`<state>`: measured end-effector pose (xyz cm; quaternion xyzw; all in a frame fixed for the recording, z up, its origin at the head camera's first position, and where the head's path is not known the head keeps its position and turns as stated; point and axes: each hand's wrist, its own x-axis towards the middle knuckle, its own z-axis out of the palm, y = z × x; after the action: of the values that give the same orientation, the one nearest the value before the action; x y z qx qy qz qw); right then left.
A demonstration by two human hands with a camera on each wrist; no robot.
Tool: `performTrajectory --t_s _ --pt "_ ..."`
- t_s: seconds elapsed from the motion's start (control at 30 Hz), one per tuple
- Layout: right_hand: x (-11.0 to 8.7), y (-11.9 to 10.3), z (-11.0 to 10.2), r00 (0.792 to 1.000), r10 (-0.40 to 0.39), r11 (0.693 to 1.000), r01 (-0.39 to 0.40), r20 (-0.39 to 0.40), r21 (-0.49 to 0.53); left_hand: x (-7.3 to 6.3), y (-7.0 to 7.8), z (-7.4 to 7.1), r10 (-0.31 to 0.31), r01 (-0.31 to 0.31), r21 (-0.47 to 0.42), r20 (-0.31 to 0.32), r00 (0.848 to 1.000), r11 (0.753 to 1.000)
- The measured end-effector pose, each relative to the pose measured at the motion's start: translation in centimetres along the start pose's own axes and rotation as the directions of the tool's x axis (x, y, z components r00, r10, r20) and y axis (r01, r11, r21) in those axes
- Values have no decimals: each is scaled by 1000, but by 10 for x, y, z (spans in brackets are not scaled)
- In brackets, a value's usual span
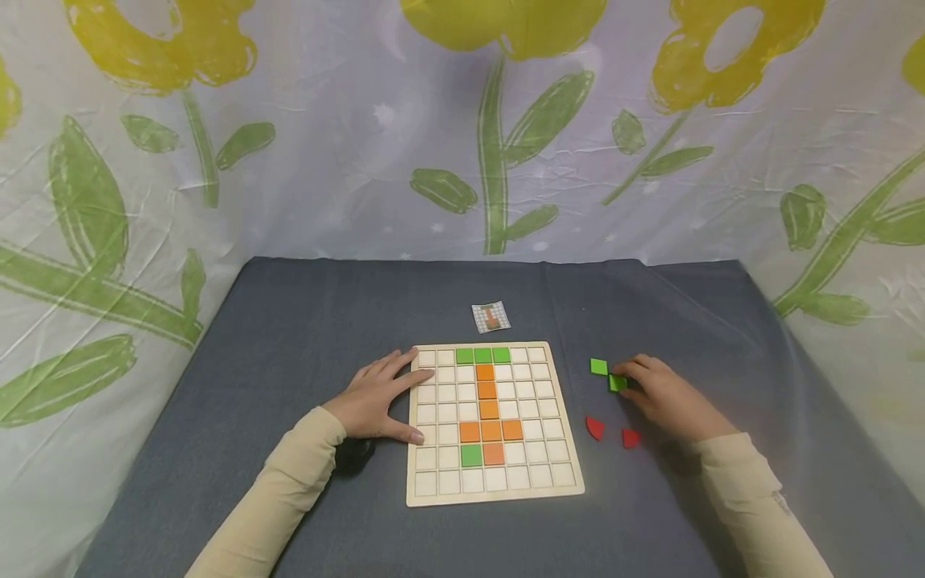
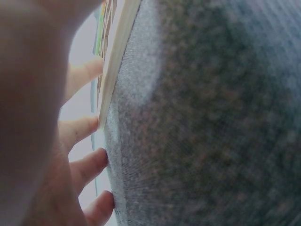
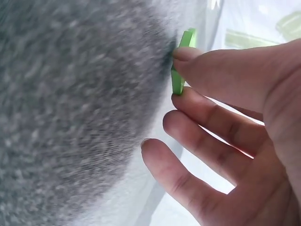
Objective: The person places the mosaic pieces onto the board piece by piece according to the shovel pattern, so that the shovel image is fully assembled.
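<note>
A wooden grid board [image 1: 535,479] lies flat, with green square tiles [image 1: 482,355] in its top row and orange square tiles [image 1: 489,409] down the middle. One more green tile [image 1: 471,455] sits low in the grid. My left hand [image 1: 372,399] rests at the board's left edge, fingers spread, thumb and index finger over the rim. Right of the board, my right hand [image 1: 668,401] pinches a green square tile [image 1: 617,383] between thumb and finger, close over the cloth. Another green tile [image 1: 598,367] lies beside it. Two red pieces [image 1: 594,429] with curved edges are nearer to me.
Behind the board lies a small printed card [image 1: 491,317] with a grid picture. A dark rounded object [image 1: 354,457] shows partly under my left wrist. Dark grey cloth [image 1: 347,321] covers the table, and a flower-printed curtain [image 1: 347,185] rises around its back and sides.
</note>
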<state>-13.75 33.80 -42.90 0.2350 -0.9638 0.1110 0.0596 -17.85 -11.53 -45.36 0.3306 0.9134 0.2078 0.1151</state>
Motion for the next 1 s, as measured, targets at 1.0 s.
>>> performTrajectory --t_s 1.0 --pt "10 -103 -3 947 -314 947 317 -64 49 0 -2 1 20 -20 0 -14 1000 1000"
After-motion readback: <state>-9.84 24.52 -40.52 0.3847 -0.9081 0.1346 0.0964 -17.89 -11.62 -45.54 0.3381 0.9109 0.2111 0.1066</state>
